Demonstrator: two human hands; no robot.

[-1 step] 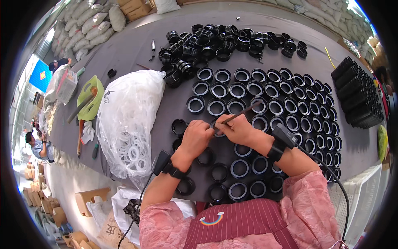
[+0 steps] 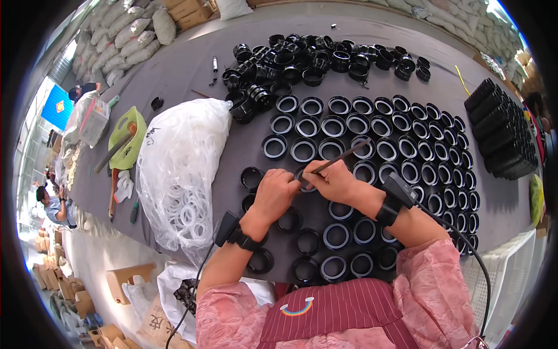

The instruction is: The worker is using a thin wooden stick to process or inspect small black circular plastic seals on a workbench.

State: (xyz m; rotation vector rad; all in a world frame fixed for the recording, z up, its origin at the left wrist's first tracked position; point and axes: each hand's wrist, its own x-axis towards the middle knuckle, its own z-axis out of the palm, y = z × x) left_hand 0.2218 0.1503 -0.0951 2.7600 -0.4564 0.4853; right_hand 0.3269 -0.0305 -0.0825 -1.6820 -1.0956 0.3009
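Observation:
My right hand (image 2: 332, 181) is closed around a thin dark stick (image 2: 351, 151), whose free end points up and to the right. Close beside it, my left hand (image 2: 275, 193) has its fingers pinched at a black ring (image 2: 299, 173), which both hands mostly cover. The stick's lower tip is hidden between my fingers. Rows of black rings with white inner rings (image 2: 331, 146) stand around and beyond my hands. Nearer to me and to the left are black rings without a visible white insert, such as a black collar (image 2: 307, 241).
A clear plastic bag (image 2: 186, 131) of white rings lies to the left, beside a green basket (image 2: 129, 131). Loose black rings (image 2: 314, 58) are heaped at the far side. Stacked black rings (image 2: 500, 131) stand at the right. Cables run from both my wrists.

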